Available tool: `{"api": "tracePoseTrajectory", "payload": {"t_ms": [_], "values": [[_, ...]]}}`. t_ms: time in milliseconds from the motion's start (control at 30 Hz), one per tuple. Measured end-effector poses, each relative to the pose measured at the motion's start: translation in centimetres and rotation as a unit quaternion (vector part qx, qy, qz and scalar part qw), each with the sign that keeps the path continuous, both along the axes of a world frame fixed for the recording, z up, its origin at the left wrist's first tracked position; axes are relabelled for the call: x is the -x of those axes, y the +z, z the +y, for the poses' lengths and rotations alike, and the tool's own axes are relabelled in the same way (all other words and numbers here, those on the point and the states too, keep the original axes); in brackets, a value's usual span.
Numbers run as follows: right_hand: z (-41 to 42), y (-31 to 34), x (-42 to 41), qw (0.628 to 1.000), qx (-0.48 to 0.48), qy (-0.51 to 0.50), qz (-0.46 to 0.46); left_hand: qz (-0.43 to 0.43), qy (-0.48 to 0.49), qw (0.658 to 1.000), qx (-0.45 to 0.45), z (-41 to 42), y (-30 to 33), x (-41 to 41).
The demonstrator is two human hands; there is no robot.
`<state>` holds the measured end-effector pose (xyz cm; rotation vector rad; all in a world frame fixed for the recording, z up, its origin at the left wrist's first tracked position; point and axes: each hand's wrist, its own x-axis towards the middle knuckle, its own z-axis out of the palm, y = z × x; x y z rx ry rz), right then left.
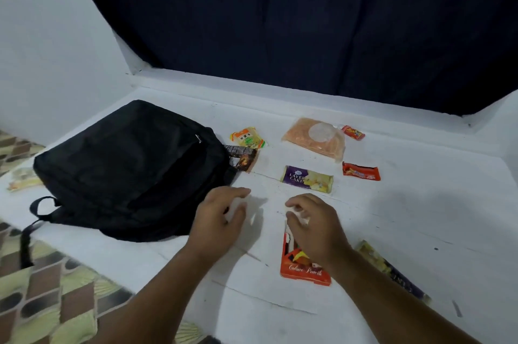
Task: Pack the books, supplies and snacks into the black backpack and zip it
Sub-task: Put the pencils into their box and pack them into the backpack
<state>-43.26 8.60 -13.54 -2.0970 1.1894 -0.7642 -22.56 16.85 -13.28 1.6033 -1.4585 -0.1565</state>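
Observation:
The black backpack lies flat at the left of the white table, its zip pull on top. My left hand hovers by the bag's right edge, fingers loosely curled, holding nothing. My right hand covers the upper part of an orange colour pencil box; its thumb and fingers seem to pinch the box's white top end. Beyond the hands are a purple layer cake pack, a yellow snack pack, a dark wrapper partly under the bag, a pink bag and two red packets.
Another purple-and-yellow pack lies under my right forearm. A pale packet sits left of the bag. A patterned mattress borders the table at the lower left. A dark curtain hangs behind, above a white ledge.

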Motion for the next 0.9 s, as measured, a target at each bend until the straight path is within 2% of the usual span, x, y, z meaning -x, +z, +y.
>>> {"api": "tracePoseTrajectory", "payload": {"t_ms": [200, 367, 433, 500, 600, 667, 733, 833, 900], "values": [[1.0, 1.3, -6.2, 0.993, 0.017, 0.115, -0.037, -0.094, 0.083, 0.992, 0.021, 4.0, 3.1, -6.9], [2.7, 1.3, -13.3, 0.975, 0.035, 0.22, -0.016, -0.167, 0.1, 0.981, -0.006, 7.2, 3.2, -15.8], [3.3, 1.5, -16.2, 0.965, 0.057, 0.252, 0.04, -0.177, 0.099, 0.979, -0.027, 8.3, 2.6, -19.6], [4.0, 1.5, -19.3, 0.947, 0.098, 0.271, 0.142, -0.19, 0.093, 0.976, -0.045, 9.2, 1.9, -23.2], [4.8, 1.0, -23.0, 0.927, 0.098, 0.268, 0.246, -0.225, 0.054, 0.969, -0.091, 10.5, 1.3, -27.2], [4.7, 1.0, -24.2, 0.937, 0.087, 0.25, 0.229, -0.257, 0.018, 0.955, -0.145, 11.1, 1.4, -28.8], [4.3, 1.5, -24.8, 0.951, 0.093, 0.236, 0.175, -0.301, -0.003, 0.937, -0.176, 11.2, 1.4, -29.5], [4.0, 2.9, -25.6, 0.962, 0.106, 0.227, 0.105, -0.329, -0.01, 0.928, -0.177, 10.6, 1.3, -29.3], [4.1, 4.3, -26.2, 0.964, 0.101, 0.218, 0.116, -0.328, -0.016, 0.931, -0.157, 9.6, 1.3, -28.7]]}}
